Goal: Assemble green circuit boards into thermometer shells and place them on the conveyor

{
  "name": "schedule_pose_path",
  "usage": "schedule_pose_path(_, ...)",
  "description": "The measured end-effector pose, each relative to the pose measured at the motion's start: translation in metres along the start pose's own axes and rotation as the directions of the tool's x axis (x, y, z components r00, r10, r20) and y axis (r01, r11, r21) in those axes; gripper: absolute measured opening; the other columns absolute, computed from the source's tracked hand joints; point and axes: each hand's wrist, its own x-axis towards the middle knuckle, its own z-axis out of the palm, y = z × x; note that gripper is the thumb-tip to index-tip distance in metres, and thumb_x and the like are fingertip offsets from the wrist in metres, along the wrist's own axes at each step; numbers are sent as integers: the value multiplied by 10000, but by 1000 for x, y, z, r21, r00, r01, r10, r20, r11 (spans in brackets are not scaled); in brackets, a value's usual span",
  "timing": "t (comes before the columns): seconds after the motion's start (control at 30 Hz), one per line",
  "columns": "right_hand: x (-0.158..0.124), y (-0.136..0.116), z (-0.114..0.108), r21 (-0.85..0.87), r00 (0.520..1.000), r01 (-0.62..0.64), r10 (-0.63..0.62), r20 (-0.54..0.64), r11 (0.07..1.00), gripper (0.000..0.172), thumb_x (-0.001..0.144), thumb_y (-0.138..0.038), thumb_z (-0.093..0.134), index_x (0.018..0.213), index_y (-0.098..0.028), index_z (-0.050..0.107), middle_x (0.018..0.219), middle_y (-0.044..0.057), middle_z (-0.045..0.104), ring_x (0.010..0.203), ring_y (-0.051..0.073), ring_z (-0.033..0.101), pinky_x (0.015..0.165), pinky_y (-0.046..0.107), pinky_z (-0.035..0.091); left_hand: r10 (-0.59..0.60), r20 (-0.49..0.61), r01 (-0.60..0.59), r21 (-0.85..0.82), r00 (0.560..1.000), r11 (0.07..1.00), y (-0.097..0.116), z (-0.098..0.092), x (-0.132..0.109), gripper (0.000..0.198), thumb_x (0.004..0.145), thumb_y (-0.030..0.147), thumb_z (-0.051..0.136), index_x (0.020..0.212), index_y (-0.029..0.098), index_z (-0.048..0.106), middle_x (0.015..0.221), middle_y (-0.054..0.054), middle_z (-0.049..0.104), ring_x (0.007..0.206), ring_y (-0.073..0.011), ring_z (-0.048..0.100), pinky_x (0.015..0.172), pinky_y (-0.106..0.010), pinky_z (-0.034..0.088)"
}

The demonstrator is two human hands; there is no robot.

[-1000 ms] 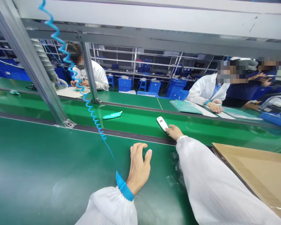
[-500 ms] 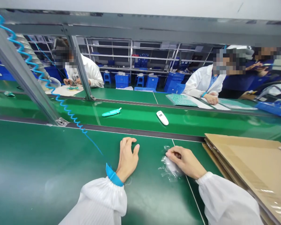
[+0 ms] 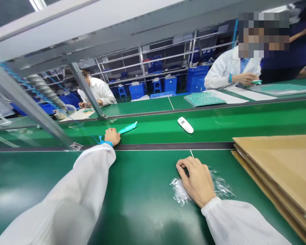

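the left hand (image 3: pixel 112 136) has reached forward just beside a teal handheld device (image 3: pixel 127 128), its fingers (image 3: pixel 111 132) bunched, grip unclear; the right hand (image 3: pixel 196 182) clutches a clear plastic bag (image 3: pixel 180 191) with curled fingers (image 3: pixel 186 166).

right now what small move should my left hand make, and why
Probably grasp the slim teal plastic device: it lies just beside your left hand on the green belt, while your right hand rests on crumpled clear plastic film.

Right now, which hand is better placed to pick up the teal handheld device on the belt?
Left, I'd judge: your left hand sits right beside the teal handheld device, while your right hand rests on the clear plastic bag, well away from it.
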Motion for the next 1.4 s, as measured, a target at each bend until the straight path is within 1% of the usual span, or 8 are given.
schedule_pose_path(0.2, 10, -7, -30, 245, 959, -250, 204, 197, 937, 349, 946, -500, 528, 735, -227, 579, 561, -46, 507, 568, 132, 439, 663, 315, 331, -71, 114, 81, -85, 991, 993, 26, 35, 25, 395, 950, 347, 650, 1302, 177, 595, 1358, -114, 589, 1195, -270, 604, 996, -507, 525)
schedule_pose_path(0.3, 7, -14, -38, 248, 904, -154, 35, 425, 956, 258, 885, -424, 633, 715, -230, 615, 695, -26, 599, 680, 144, 504, 705, 319, 339, -113, 131, 136, -180, 985, 974, 40, 47, 18, 397, 947, 341, 652, 1300, 167, 596, 1375, -122, 577, 1214, -279, 591, 1008, -516, 516)
schedule_pose_path(0.4, 2, -16, -37, 145, 884, -15, -54, 464, 989, 142, 815, -316, 713, 717, -235, 649, 929, 2, 682, 887, 193, 548, 784, 352, 323, -148, 167, 197, -329, 975, 923, 52, 43, 8, 405, 949, 355, 650, 1297, 155, 593, 1340, -128, 594, 1169, -269, 615, 971, -490, 539)
schedule_pose_path(0.5, 4, -12, -36, 136, 876, -2, -64, 479, 991, 145, 814, -324, 728, 748, -235, 633, 838, -21, 681, 856, 183, 547, 816, 365, 315, -141, 243, 253, -523, 960, 814, 63, 28, -9, 360, 957, 369, 639, 1244, 153, 614, 1234, -105, 642, 1054, -229, 655, 889, -434, 573)
schedule_pose_path(0.73, 13, 18, -31, -50, 973, -94, 102, 205, 994, 116, 880, -381, 659, 859, -277, 705, 848, -22, 719, 816, 187, 562, 774, 363, 296, 122, 338, 276, -892, 933, 359, 73, -4, -119, 181, 882, 294, 677, 918, 118, 652, 912, -75, 687, 770, -115, 636, 800, -280, 532)
schedule_pose_path(0.93, 6, 23, -16, -316, 990, 121, -140, -38, 941, 316, 1033, -324, 417, 980, -280, 726, 1045, 28, 732, 933, 222, 572, 826, 411, 271, 314, 454, 467, -884, 834, 37, 88, -5, -201, 380, 749, 327, 817, 1030, 150, 632, 1090, -105, 707, 840, -149, 656, 800, -299, 505)
schedule_pose_path(1.13, 8, 6, -18, -216, 970, 52, -101, -223, 975, 208, 992, -371, 526, 963, -252, 695, 1000, 28, 725, 932, 214, 595, 826, 376, 305, 383, 417, 323, -902, 824, 286, 95, -1, -221, 240, 930, 376, 620, 1037, 164, 581, 1038, -100, 717, 768, -144, 624, 755, -301, 459)
schedule_pose_path(1.4, 5, -22, -24, 117, 996, 81, -77, -44, 990, 203, 988, -396, 532, 904, -246, 639, 914, 23, 702, 853, 197, 589, 854, 367, 368, 426, 365, 115, -854, 828, 507, 97, 4, -235, 278, 955, 293, 510, 1207, 213, 591, 948, -61, 745, 751, -182, 632, 752, -320, 463)
